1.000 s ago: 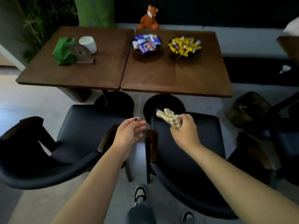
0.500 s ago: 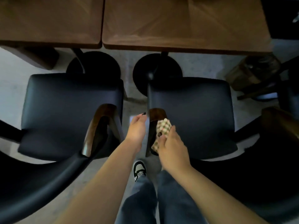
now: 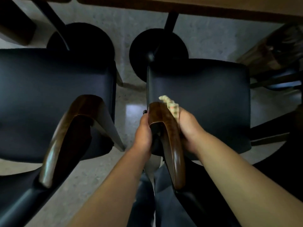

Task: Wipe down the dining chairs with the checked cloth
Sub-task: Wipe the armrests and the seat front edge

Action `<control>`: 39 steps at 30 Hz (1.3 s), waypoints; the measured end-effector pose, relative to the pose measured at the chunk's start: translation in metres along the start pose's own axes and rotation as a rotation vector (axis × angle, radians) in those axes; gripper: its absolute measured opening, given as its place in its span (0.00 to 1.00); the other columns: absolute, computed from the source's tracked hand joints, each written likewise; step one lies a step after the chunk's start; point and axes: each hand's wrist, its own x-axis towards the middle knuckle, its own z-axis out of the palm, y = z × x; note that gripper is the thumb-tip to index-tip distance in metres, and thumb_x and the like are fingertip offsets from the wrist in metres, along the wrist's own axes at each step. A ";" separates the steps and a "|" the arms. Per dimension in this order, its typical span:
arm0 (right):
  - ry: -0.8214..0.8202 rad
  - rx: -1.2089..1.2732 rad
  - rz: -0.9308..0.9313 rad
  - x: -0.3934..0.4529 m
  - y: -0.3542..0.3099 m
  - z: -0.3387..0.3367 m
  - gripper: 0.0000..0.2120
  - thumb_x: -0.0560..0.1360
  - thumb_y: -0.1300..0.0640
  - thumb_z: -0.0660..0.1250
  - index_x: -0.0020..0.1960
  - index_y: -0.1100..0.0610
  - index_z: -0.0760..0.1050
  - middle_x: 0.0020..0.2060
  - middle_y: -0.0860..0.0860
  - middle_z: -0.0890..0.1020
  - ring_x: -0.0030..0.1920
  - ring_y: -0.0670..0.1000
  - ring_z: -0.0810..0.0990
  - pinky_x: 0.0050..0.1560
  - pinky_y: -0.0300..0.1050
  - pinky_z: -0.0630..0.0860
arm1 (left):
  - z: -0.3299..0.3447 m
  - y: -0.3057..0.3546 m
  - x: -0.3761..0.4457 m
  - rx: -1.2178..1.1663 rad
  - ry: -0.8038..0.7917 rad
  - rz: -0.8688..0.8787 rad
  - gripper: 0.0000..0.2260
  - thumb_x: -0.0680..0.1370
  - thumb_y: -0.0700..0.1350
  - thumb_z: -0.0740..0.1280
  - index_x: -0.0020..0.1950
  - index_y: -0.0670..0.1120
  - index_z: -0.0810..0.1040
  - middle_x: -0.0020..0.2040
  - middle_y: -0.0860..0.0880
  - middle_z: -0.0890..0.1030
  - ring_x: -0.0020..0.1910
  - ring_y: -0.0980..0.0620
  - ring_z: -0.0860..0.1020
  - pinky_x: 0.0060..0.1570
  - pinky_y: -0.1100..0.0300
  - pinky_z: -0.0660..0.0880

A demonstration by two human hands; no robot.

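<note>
Two black dining chairs stand side by side below me, the left chair (image 3: 54, 89) and the right chair (image 3: 206, 95). The right chair's wooden armrest (image 3: 165, 128) runs between my hands. My right hand (image 3: 188, 126) grips the checked cloth (image 3: 170, 104) against the inner side of that armrest, near its front end. My left hand (image 3: 143, 130) lies along the armrest's outer side with its fingers straight. Most of the cloth is hidden under my right hand.
The left chair's wooden armrest (image 3: 65, 131) curves at lower left. Two black round table bases (image 3: 157, 46) stand on the pale floor ahead, under the wooden table edge (image 3: 196, 9). Another dark chair (image 3: 278, 51) sits at far right. My legs (image 3: 155, 202) are between the chairs.
The view dropped lower and closer to the chairs. My right hand moved the cloth from the armrest's front tip to its inner side, and my left hand closed in on the outer side.
</note>
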 end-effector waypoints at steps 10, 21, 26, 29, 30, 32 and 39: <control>0.081 -0.778 -0.237 -0.100 0.025 0.006 0.29 0.81 0.48 0.52 0.77 0.43 0.42 0.73 0.38 0.59 0.66 0.33 0.65 0.63 0.30 0.61 | 0.003 0.008 -0.005 -0.046 -0.017 -0.155 0.25 0.81 0.57 0.55 0.60 0.38 0.79 0.51 0.39 0.82 0.50 0.43 0.81 0.47 0.57 0.77; -0.088 -1.210 -0.471 0.003 -0.038 0.017 0.13 0.81 0.54 0.54 0.46 0.52 0.76 0.46 0.43 0.76 0.50 0.46 0.74 0.50 0.45 0.69 | -0.022 0.009 -0.006 -0.285 0.091 -0.099 0.21 0.84 0.52 0.54 0.74 0.43 0.67 0.70 0.44 0.73 0.68 0.48 0.72 0.54 0.57 0.73; 0.168 -0.716 -0.490 -0.033 0.006 0.005 0.17 0.82 0.52 0.53 0.69 0.46 0.71 0.62 0.44 0.76 0.64 0.46 0.73 0.68 0.45 0.67 | -0.022 0.006 -0.009 -0.240 0.041 -0.028 0.20 0.84 0.52 0.53 0.71 0.44 0.71 0.65 0.48 0.78 0.62 0.53 0.76 0.53 0.61 0.71; 0.243 -0.222 -0.021 -0.010 0.003 0.007 0.15 0.80 0.48 0.56 0.51 0.53 0.79 0.39 0.53 0.82 0.40 0.54 0.81 0.49 0.50 0.79 | -0.017 0.003 -0.015 -0.123 -0.030 0.001 0.14 0.84 0.50 0.56 0.54 0.45 0.79 0.41 0.50 0.84 0.38 0.57 0.82 0.32 0.67 0.76; 0.211 -0.128 0.083 -0.006 0.001 0.007 0.17 0.80 0.47 0.56 0.45 0.55 0.78 0.36 0.54 0.81 0.37 0.54 0.80 0.45 0.49 0.80 | -0.015 0.003 -0.018 -0.062 -0.043 0.023 0.14 0.83 0.49 0.56 0.53 0.45 0.79 0.39 0.49 0.84 0.36 0.56 0.82 0.29 0.68 0.75; 0.158 -0.136 0.141 -0.002 0.009 -0.003 0.18 0.81 0.47 0.55 0.43 0.56 0.77 0.38 0.55 0.81 0.40 0.56 0.80 0.45 0.48 0.79 | -0.014 0.002 -0.021 0.023 -0.065 0.080 0.14 0.83 0.49 0.57 0.56 0.44 0.79 0.42 0.48 0.84 0.38 0.56 0.83 0.28 0.69 0.74; 0.207 -0.491 -0.163 -0.087 0.040 -0.024 0.18 0.79 0.53 0.57 0.33 0.52 0.76 0.29 0.47 0.79 0.34 0.48 0.78 0.40 0.46 0.73 | -0.019 0.001 -0.034 0.011 -0.051 0.080 0.13 0.84 0.48 0.56 0.50 0.48 0.79 0.38 0.53 0.85 0.36 0.60 0.83 0.32 0.68 0.75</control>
